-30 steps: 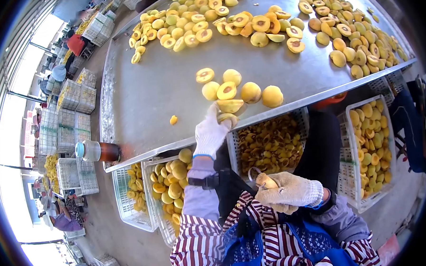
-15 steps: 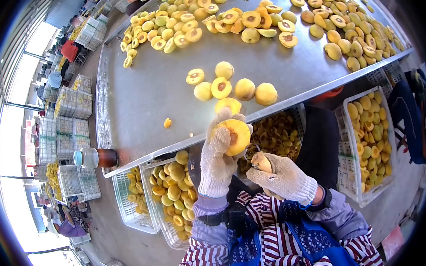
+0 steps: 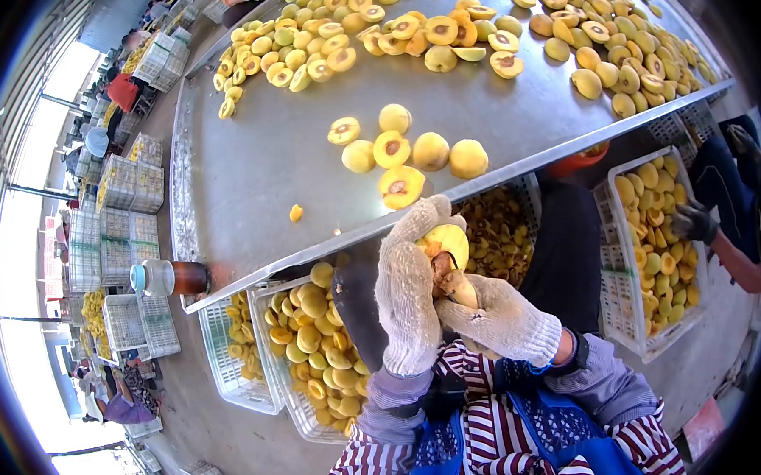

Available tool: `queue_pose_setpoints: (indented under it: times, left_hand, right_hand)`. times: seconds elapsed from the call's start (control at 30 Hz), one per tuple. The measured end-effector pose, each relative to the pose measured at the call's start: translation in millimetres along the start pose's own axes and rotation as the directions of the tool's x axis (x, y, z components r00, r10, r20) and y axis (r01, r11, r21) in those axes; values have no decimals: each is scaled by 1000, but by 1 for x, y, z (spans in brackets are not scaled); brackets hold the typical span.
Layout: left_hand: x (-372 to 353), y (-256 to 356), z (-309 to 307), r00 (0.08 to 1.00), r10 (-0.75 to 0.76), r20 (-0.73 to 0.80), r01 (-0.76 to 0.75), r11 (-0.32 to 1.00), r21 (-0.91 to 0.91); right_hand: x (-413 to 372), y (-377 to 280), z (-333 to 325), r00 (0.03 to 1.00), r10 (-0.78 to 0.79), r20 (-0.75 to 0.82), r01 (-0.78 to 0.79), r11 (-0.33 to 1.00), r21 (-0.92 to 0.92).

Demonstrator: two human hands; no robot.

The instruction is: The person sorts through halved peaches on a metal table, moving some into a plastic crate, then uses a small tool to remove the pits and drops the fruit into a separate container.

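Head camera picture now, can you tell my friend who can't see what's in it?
A gloved left hand holds a cut yellow fruit while the gloved right hand holds a pale-handled tool at its middle. Beyond them, more yellow fruit lies on a metal table, with crates of fruit below.

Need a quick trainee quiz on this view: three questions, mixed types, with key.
1. True or false: the left hand holds a piece of cut fruit, and the right hand holds a tool.
2. What colour is the lid of the jar by the table's edge?
A) Red
B) Light blue
C) Black
3. Fill in: a co-worker's hand in a dark glove is at the crate on the picture's ____ side.

Key: 1 true; 2 B; 3 right
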State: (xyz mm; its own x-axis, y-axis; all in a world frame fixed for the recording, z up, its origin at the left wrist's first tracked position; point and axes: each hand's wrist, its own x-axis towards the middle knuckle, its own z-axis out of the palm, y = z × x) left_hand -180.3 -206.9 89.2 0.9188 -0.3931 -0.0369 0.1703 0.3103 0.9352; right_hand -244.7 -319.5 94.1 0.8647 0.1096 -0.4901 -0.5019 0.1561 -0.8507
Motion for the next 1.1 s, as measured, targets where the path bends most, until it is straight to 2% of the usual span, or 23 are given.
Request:
queue_pose_setpoints:
  times: [0.07,0.13,0.27,0.37,0.47,0.5,0.57,0.6,0.63,0.73,0.8,0.83,0.87,0.9,1.03,1.1]
  left_hand:
    - [6,3,-3,998,-40,40,40,999,0]
    - [9,10,-3,991,-99,87,102,994,-36]
    - [5,4,2,994,-88,67,103,959,-262]
    - [-1,-1,5,998,-25,52,38,966,-256]
    - [-3,-4,6,989,128,74,-132,990,47]
    - [-2,-3,3,991,92,94,-96,995,34]
    - [3,9,0,992,-31,124,17,994,113]
    - [5,14,0,986,-94,135,73,985,155]
    - [7,13,-3,990,-37,135,-5,953,303]
    - [4,8,2,969,190,157,-246,806,538]
    - [2,3,-2,963,196,184,-267,776,571]
    - [6,4,-2,913,297,281,-409,686,602]
    - [10,5,-2,842,384,378,-539,577,614]
    - [13,1,-6,792,439,424,-608,507,611]
    - [12,-2,-1,746,473,469,-650,363,668]
    - [13,6,1,937,214,278,-349,634,690]
  right_hand:
    - [-3,-6,-2,995,83,46,-85,996,41]
    - [-4,-6,-2,995,97,37,-98,995,13]
    - [-4,2,1,998,7,-56,-11,997,-71]
    - [-7,1,-2,998,15,-55,-17,999,-35]
    - [-10,-5,-5,999,45,-4,-45,998,36]
    - [-11,-5,-4,999,43,27,-45,996,78]
    - [-13,-11,-8,986,133,96,-145,980,133]
    - [-14,-8,-10,981,125,149,-152,970,190]
    - [-13,-4,-15,973,111,202,-159,956,244]
    - [-7,12,-24,961,59,269,-144,940,308]
    - [-9,11,-31,953,22,302,-122,940,317]
    - [-7,19,-35,944,80,321,-184,933,308]
    - [-8,18,-36,948,54,315,-160,934,319]
    - [-9,15,-36,951,28,309,-134,934,330]
    - [-9,16,-41,943,-1,333,-130,919,372]
    - [-8,13,-38,943,46,329,-175,910,375]
